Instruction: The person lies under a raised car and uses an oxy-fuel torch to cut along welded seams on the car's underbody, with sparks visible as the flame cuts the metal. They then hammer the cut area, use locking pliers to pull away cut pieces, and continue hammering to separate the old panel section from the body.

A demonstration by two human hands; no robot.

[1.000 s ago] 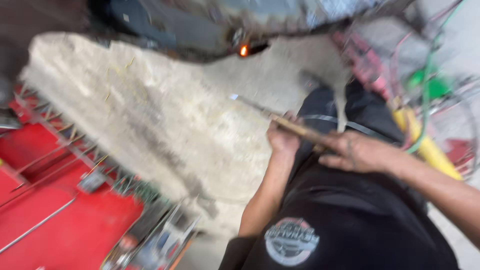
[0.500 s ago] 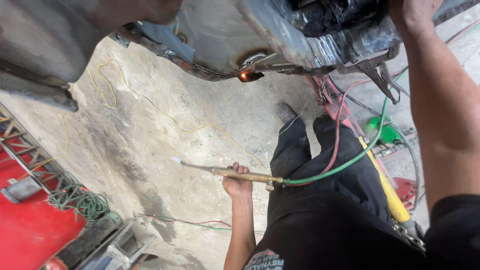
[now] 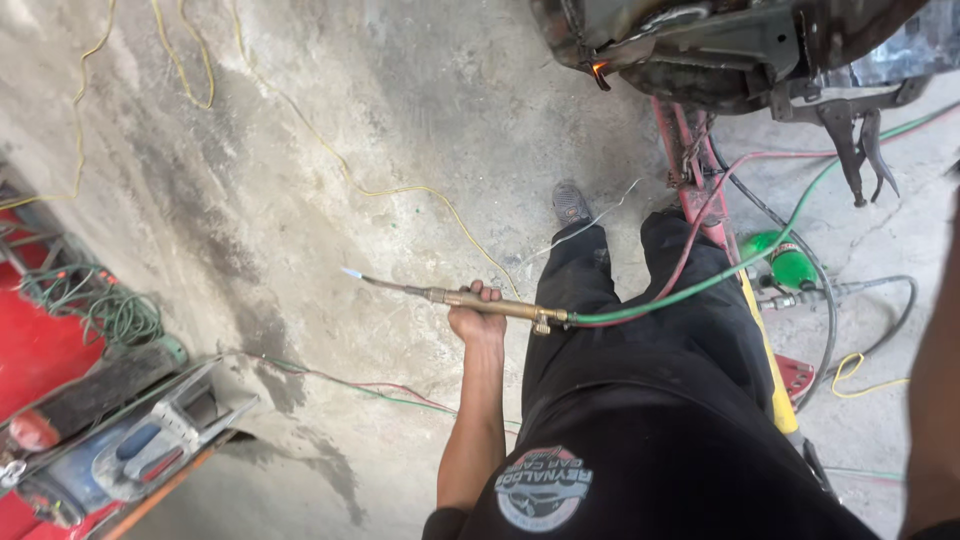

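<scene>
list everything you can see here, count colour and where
torch: one, brass, lit tip pointing left, in the left hand
gas hoses: two, green and red, from torch toward the right
yellow wire: one, across the concrete floor
locking pliers: one, dark, clamped on metal body at top right
metal body: one, dark, top right, small glowing spot
green bottle: one, on floor at right
coiled hose: one, green, left
left hand: gripping the torch
right arm: raised at right edge, hand out of view
legs: black trousers, dark shoe
</scene>
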